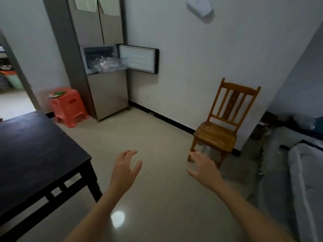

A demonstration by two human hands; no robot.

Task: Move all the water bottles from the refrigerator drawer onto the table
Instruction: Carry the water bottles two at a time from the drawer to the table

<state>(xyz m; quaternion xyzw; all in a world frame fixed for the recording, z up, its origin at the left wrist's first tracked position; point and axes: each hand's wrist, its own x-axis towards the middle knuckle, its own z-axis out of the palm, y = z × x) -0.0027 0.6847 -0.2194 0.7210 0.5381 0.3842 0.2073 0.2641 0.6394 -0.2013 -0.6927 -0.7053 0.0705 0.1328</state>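
My left hand [125, 169] and right hand [203, 167] hang empty over the pale floor, fingers loosely spread. Across the room, the refrigerator [97, 58] has one small door swung open. Its pulled-out drawer [111, 66] holds clear, blurry bottles [104, 64]. A dark table [31, 151] stands at my left.
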